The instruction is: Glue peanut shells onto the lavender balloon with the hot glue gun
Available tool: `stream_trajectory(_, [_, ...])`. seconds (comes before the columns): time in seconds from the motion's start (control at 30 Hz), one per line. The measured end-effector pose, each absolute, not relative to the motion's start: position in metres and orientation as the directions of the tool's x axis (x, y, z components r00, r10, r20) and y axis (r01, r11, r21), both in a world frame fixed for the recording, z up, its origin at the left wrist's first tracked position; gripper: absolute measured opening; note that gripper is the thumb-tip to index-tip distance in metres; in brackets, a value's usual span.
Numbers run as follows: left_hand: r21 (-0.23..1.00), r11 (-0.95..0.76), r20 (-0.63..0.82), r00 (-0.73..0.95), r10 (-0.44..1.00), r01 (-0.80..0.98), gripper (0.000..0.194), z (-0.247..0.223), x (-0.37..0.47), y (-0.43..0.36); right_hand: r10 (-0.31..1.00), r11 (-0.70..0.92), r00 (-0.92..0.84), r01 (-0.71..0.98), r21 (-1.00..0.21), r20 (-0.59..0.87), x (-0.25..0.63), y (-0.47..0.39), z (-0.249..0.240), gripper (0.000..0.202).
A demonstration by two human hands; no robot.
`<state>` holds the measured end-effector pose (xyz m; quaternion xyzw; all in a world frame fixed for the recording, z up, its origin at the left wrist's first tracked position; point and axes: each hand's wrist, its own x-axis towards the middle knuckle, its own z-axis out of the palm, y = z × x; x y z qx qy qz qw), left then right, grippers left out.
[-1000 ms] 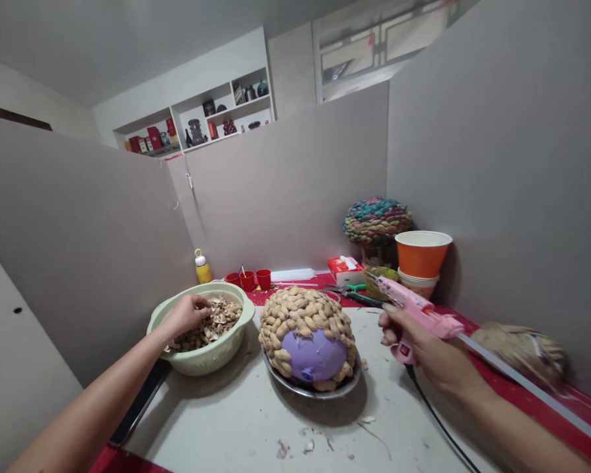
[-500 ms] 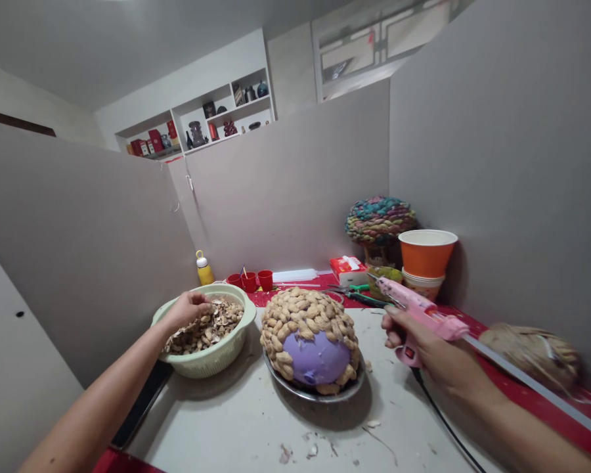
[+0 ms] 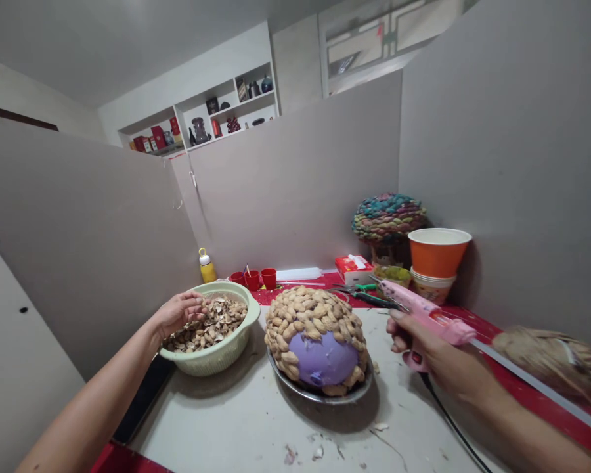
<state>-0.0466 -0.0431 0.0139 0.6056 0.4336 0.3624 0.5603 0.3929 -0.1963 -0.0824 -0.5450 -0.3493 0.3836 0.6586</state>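
Observation:
My left hand [image 3: 180, 313] hovers over the left side of a pale green plastic basket [image 3: 217, 360], its fingers loosely stretched and no held thing visible. Peanuts and broken shells [image 3: 222, 318] fill the basket. My right hand [image 3: 436, 348] grips a pink hot glue gun [image 3: 414, 303], its nozzle pointing up and left; a long glue stick [image 3: 526, 372] trails from its back. Between my hands, a purple balloon [image 3: 324, 359] rests in a shallow metal dish [image 3: 320, 396]. Peanuts [image 3: 320, 307] cover its top and sides, leaving a purple patch bare at the front.
Shell scraps litter the white board [image 3: 226, 427]. Behind stand red cups [image 3: 268, 278], a yellow bottle [image 3: 207, 269], pliers [image 3: 369, 299] and a tissue pack [image 3: 353, 269]. Stacked paper tubs [image 3: 439, 256] and a colourful woven dome [image 3: 388, 218] are at back right, a twine bundle [image 3: 546, 361] at far right.
My left hand has drawn back slightly leftward from the shells, and its fingers have straightened. The glue gun stays in my right hand. The whole view has shifted slightly.

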Motion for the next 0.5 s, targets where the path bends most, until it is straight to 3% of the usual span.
stream_trajectory(0.2, [0.997, 0.03, -0.053, 0.333, 0.941, 0.072, 0.029, 0.011, -0.053, -0.039, 0.895, 0.088, 0.444, -0.112, -0.99, 0.029, 0.392, -0.197, -0.081, 0.051])
stream_trajectory(0.5, [0.999, 0.054, -0.052, 0.307, 0.95, 0.002, 0.022, 0.013, -0.054, -0.041, 0.887, 0.104, 0.458, -0.083, -0.991, 0.054, 0.386, -0.202, -0.073, 0.042])
